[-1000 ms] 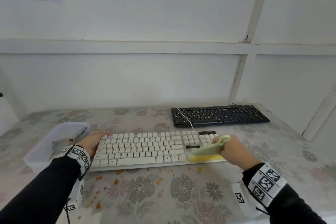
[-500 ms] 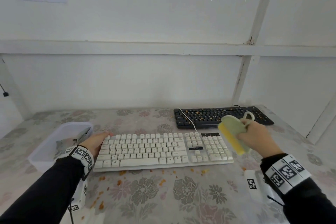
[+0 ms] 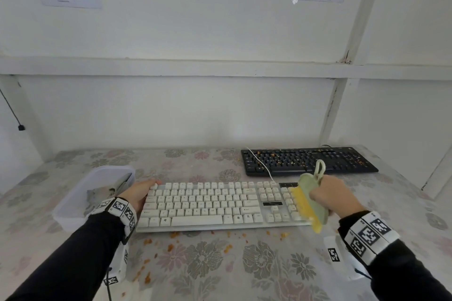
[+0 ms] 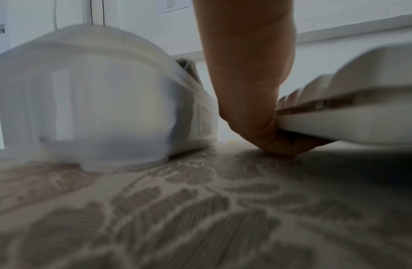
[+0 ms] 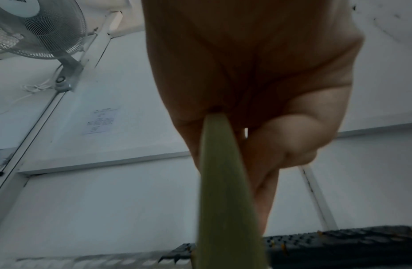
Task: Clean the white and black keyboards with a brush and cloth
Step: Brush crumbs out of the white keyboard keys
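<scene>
The flowered table (image 3: 220,271) carries the white keyboard (image 3: 208,205) nearest the person, the black keyboard (image 3: 308,160) behind its right end. The left hand (image 3: 137,194) grips the white keyboard's left edge. The right hand (image 3: 327,199) grasps the brush (image 3: 309,203) over its right end.

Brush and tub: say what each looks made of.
Brush: back and loop handle look like matte pale-green moulded plastic; the yellow bristles seem synthetic, though that is unsure. Tub: translucent frosted plastic, since its contents show dimly through the wall.
</scene>
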The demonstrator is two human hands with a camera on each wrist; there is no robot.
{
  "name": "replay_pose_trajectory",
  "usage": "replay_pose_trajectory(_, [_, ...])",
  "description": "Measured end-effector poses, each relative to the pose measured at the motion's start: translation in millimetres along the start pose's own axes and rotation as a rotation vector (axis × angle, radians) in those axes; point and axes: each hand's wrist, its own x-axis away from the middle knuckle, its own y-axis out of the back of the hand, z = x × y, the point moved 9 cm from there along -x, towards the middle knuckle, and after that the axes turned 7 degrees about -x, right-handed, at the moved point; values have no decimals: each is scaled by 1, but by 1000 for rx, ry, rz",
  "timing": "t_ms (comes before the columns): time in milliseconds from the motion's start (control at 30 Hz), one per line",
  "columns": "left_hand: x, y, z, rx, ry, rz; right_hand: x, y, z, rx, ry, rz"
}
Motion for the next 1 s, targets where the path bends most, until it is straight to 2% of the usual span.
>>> replay_pose_trajectory(100, [-1,0,-1,-2,0,-16,10,10,2,-13,-22,-4])
replay_pose_trajectory(233, [4,1,-8,-26,-25,-77,19,15,33,-132,70,-134])
replay_pose_trajectory(467, [8,6,-16,22,-114,-100,35,-47,114,-383,274,-78])
replay_pose_trajectory(533, [9,7,-16,52,-126,-88,41,-66,132,-372,321,-48])
replay_pose_trajectory(733, [11,12,-15,116,-150,-117,49,-106,139,-205,278,21])
replay_pose_trajectory(900, [17,11,-18,130,-165,-138,64,-112,133,-159,236,71])
replay_pose_trajectory(1000, [11,12,-16,151,-173,-127,71,-107,150,-233,294,13])
